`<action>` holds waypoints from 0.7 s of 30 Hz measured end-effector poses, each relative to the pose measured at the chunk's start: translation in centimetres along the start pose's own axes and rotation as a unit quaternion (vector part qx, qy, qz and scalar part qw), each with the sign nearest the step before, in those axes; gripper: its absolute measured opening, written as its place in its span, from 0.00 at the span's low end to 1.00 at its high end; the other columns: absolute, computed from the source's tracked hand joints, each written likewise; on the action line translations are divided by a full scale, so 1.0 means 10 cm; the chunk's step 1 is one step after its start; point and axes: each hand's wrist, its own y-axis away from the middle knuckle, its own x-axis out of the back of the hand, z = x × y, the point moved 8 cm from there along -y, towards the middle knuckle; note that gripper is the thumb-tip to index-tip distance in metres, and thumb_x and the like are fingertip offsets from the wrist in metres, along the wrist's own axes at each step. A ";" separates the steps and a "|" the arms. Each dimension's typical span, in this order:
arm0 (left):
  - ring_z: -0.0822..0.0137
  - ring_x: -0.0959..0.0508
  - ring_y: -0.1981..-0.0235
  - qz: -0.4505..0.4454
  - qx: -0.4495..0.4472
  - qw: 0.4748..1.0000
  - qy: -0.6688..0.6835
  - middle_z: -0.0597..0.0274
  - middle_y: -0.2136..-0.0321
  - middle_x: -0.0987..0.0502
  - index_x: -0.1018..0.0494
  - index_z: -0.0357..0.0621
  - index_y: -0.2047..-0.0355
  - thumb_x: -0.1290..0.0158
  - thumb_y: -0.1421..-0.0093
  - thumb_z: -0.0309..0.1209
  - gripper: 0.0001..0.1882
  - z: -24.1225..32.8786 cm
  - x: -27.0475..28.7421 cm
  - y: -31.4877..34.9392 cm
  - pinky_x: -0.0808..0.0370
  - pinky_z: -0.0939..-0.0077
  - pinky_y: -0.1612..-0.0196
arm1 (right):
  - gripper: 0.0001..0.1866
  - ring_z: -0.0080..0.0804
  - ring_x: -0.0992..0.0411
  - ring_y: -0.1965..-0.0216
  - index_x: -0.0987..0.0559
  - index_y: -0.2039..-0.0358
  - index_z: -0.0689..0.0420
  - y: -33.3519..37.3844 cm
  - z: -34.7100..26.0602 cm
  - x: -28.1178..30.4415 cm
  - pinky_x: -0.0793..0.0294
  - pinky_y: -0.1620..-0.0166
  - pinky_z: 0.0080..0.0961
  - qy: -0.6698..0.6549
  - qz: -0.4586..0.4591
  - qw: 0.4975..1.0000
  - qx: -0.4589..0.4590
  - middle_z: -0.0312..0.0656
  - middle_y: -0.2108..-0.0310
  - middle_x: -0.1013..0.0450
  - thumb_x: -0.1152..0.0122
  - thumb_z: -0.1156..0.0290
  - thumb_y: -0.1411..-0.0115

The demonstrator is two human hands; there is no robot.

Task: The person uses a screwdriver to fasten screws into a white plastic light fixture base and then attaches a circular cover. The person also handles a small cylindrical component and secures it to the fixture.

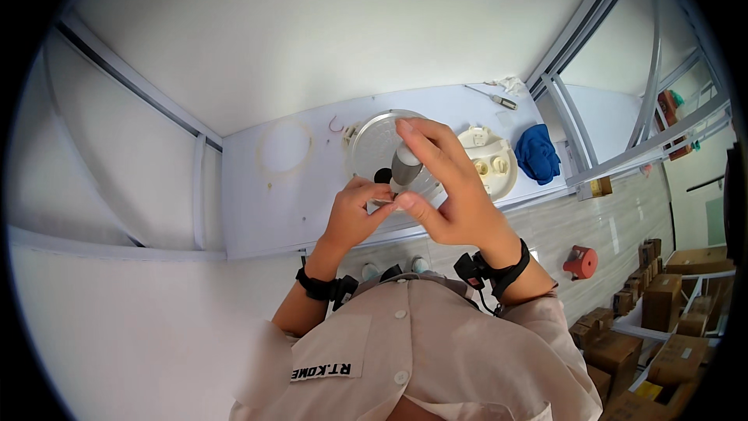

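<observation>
Over a round metal pan-like part [372, 136], both my hands come together. My right hand [460, 195] curves its fingers and thumb around an upright tool with a grey-and-white cylindrical handle [405, 165]; its lower end is hidden behind the fingers. Beside the tool's lower end, my left hand [354, 214] is closed in a pinch on a small thin piece [381, 202], too small to name. A dark round spot [382, 175] shows on the metal part just beyond the left fingers.
Right of the metal part lies a cream plastic round housing [499, 152], then a blue cloth [538, 154]. A screwdriver [499, 99] and a white crumpled cloth [510, 86] lie farther back. A cream ring [261, 148] rests at left. Metal frame posts flank the table; cardboard boxes [662, 300] and a red stool [580, 263] stand right.
</observation>
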 end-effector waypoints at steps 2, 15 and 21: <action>0.62 0.19 0.61 -0.005 0.012 1.000 0.023 0.66 0.65 0.12 0.16 0.45 0.55 0.30 0.46 0.27 0.16 -0.01 -0.01 0.00 0.21 0.67 0.57 | 0.32 0.38 0.24 0.61 0.19 0.39 0.55 0.04 0.09 -0.05 0.22 0.60 0.31 -0.026 -0.017 0.999 -0.029 0.42 0.61 0.28 0.22 0.69 0.46; 0.61 0.20 0.61 -0.022 0.024 0.999 -0.004 0.67 0.66 0.12 0.15 0.47 0.56 0.31 0.44 0.29 0.15 0.00 -0.01 -0.04 0.22 0.67 0.55 | 0.27 0.42 0.22 0.55 0.19 0.41 0.54 -0.01 -0.02 -0.04 0.20 0.60 0.29 0.009 -0.024 1.000 -0.004 0.47 0.52 0.25 0.26 0.74 0.43; 0.60 0.19 0.60 -0.018 0.024 0.999 0.024 0.66 0.66 0.12 0.15 0.46 0.58 0.31 0.44 0.29 0.13 -0.04 -0.02 -0.03 0.21 0.65 0.56 | 0.24 0.42 0.21 0.56 0.18 0.41 0.53 0.03 -0.03 -0.13 0.19 0.59 0.30 -0.019 -0.100 0.995 -0.015 0.48 0.51 0.25 0.31 0.78 0.39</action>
